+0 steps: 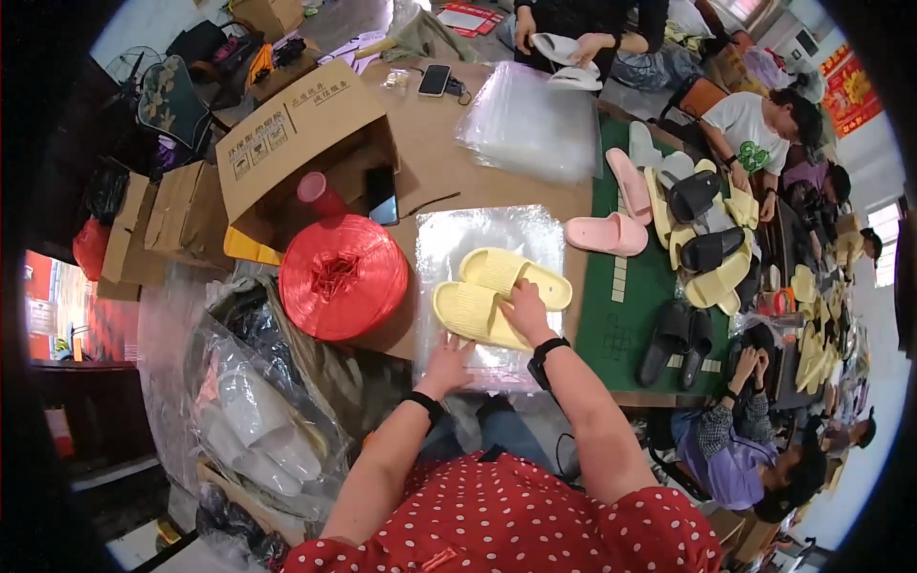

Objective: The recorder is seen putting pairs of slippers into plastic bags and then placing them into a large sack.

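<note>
A pair of pale yellow slides [478,303] lies side by side, one partly over the other, on a stack of clear plastic bags [439,234]. My right hand [525,313] grips the pair around the inner edges, between the two footbeds. Its fingertips are partly hidden among the slides. Just below the near slide, my left hand [447,365] rests on the bags' near left edge with its fingers stretched out and apart. It holds nothing that I can see.
Left of the bags stands a red roll of plastic twine [344,277], beside an open cardboard box [296,143]. Pink slides [611,234] and black slides [673,339] lie on a green mat [611,358] at right. Across the table, a person holds white slides [564,57] near more clear bags [530,119].
</note>
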Demonstrator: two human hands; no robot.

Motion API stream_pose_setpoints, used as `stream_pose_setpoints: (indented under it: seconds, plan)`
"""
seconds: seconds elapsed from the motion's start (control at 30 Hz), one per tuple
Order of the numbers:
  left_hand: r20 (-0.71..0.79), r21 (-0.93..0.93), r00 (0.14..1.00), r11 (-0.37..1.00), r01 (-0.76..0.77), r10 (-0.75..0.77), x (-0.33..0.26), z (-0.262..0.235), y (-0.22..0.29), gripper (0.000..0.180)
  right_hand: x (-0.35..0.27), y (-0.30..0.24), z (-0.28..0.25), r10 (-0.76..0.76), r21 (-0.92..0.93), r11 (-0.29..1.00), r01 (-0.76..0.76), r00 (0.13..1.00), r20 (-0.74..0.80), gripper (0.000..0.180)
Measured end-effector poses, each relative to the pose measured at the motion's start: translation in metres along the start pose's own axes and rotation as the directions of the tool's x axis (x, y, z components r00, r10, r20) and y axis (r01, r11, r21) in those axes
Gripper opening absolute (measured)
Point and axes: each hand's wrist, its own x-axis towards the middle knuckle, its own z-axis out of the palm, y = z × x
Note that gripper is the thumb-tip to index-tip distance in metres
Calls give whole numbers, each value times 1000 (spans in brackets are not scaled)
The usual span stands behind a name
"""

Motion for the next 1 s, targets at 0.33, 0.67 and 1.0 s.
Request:
stream_pose_setpoints:
  seconds: [0.33, 0.67, 1.0]
  plan:
    - [75, 117, 996, 992, 46, -55, 3, -7, 8, 79, -54, -25, 7, 266, 104, 961, -255, 958, -108, 42]
    - [8, -7, 995, 995, 96, -96, -1, -20, 23, 68, -69, 1, 21, 522, 228, 844, -485, 839, -151, 34]
    - [-324, 21, 932, 986, -163, 161, 17, -21, 16, 26, -228, 48, -70, 810, 621, 551, -557, 536, -237, 30]
